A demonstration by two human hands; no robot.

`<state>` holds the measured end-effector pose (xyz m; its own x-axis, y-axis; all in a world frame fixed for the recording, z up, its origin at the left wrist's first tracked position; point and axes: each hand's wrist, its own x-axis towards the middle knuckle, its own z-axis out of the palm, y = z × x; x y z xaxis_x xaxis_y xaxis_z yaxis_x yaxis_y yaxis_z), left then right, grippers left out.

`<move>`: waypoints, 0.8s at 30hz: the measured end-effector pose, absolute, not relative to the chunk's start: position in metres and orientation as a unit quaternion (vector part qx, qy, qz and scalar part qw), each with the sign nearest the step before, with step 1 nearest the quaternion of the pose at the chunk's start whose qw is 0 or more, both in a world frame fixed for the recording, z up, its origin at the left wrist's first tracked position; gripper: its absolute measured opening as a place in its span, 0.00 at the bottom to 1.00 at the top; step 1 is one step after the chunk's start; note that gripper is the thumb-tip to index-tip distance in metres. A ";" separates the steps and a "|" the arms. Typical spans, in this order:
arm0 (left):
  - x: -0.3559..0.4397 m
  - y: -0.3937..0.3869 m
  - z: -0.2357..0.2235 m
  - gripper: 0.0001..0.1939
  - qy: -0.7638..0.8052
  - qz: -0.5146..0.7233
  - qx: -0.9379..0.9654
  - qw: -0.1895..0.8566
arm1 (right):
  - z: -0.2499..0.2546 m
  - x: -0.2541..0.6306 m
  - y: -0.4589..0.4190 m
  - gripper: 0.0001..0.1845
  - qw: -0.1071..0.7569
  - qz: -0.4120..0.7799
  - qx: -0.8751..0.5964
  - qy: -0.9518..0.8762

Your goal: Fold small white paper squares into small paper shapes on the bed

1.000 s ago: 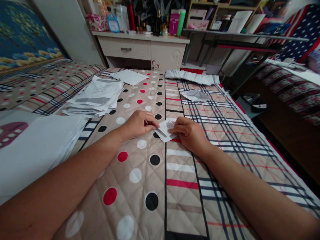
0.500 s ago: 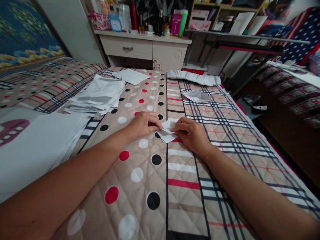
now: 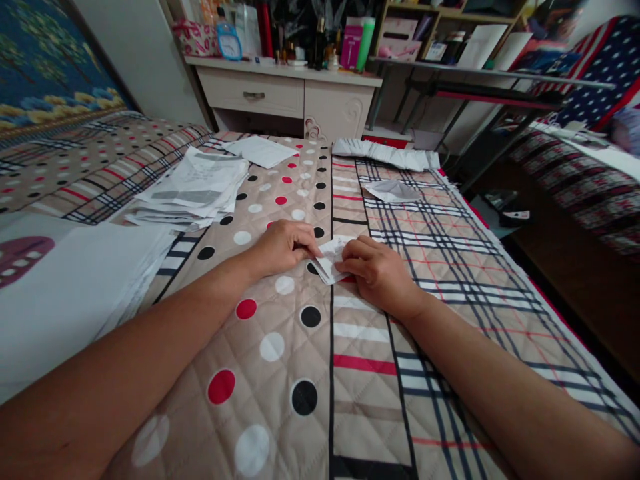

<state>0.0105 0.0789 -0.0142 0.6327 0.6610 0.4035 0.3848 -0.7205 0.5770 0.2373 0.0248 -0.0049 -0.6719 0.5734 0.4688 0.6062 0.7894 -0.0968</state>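
Note:
A small folded sheet of paper (image 3: 327, 261) with print on it lies on the quilted bedspread (image 3: 280, 413) between my hands. My left hand (image 3: 287, 248) pinches its left edge with thumb and fingers. On the right side, my right hand (image 3: 377, 272) is closed over the paper, its fingers pressing on the upper layer. The layers lie nearly flat together, fanned a little at the lower left edge. Beyond my right hand rests a separate folded paper piece (image 3: 393, 191). Farther back is a long row of pleated white paper (image 3: 385, 155).
To the left lie a stack of used paper sheets (image 3: 193, 180) and a larger pile of white paper (image 3: 75, 300). Another white sheet (image 3: 263, 152) is behind them. A white cabinet (image 3: 253, 93) with bottles and a blue clock (image 3: 229, 41) stands at the far edge.
The raised flap of the small paper has come down flat. My right hand's fingers have slid slightly left over it, while my left hand keeps its pinch on the edge.

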 end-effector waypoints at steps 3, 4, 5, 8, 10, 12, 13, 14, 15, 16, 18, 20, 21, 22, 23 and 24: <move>0.010 0.079 -0.015 0.11 0.304 0.305 0.876 0.217 | -0.005 0.238 0.024 0.09 0.248 -0.037 -0.319 -0.914; 0.010 0.079 -0.015 0.11 0.305 0.304 0.876 0.216 | -0.005 0.238 0.024 0.08 0.248 -0.037 -0.318 -0.914; 0.010 0.079 -0.015 0.11 0.306 0.303 0.876 0.216 | -0.005 0.238 0.024 0.08 0.247 -0.037 -0.317 -0.915; 0.010 0.079 -0.014 0.12 0.301 0.303 0.877 0.220 | -0.004 0.238 0.025 0.08 0.236 -0.040 -0.310 -0.920; 0.010 0.079 -0.014 0.13 0.292 0.300 0.881 0.222 | -0.003 0.238 0.024 0.08 0.222 -0.043 -0.304 -0.925; 0.009 0.080 -0.013 0.15 0.280 0.290 0.888 0.220 | -0.003 0.237 0.024 0.08 0.207 -0.045 -0.300 -0.930; 0.008 0.080 -0.013 0.17 0.274 0.282 0.893 0.218 | -0.003 0.237 0.023 0.08 0.201 -0.045 -0.300 -0.931; 0.007 0.081 -0.012 0.18 0.271 0.273 0.897 0.216 | -0.003 0.237 0.023 0.08 0.196 -0.045 -0.301 -0.932; 0.007 0.080 -0.011 0.18 0.268 0.265 0.901 0.214 | -0.002 0.238 0.022 0.09 0.191 -0.044 -0.303 -0.933; 0.006 0.079 -0.010 0.18 0.267 0.258 0.904 0.211 | -0.002 0.238 0.022 0.09 0.187 -0.044 -0.305 -0.933; 0.006 0.076 -0.006 0.18 0.270 0.247 0.908 0.204 | -0.002 0.238 0.021 0.10 0.180 -0.049 -0.309 -0.933; 0.008 0.072 -0.003 0.17 0.281 0.241 0.907 0.199 | -0.002 0.238 0.020 0.10 0.173 -0.056 -0.313 -0.932; 0.010 0.070 -0.002 0.15 0.289 0.241 0.905 0.198 | -0.001 0.238 0.019 0.11 0.169 -0.060 -0.314 -0.932; 0.013 0.068 -0.002 0.12 0.302 0.242 0.902 0.194 | -0.001 0.237 0.019 0.11 0.166 -0.064 -0.315 -0.932; 0.016 0.065 -0.002 0.08 0.320 0.244 0.896 0.187 | 0.000 0.237 0.018 0.10 0.164 -0.066 -0.315 -0.932; 0.019 0.064 -0.003 0.06 0.344 0.248 0.889 0.174 | 0.000 0.236 0.018 0.10 0.165 -0.068 -0.316 -0.932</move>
<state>0.0191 0.0637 -0.0030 0.6406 0.6976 0.3210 0.5248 -0.7028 0.4802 0.2363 0.0180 -0.0004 -0.7458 0.5670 0.3497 0.6118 0.7907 0.0227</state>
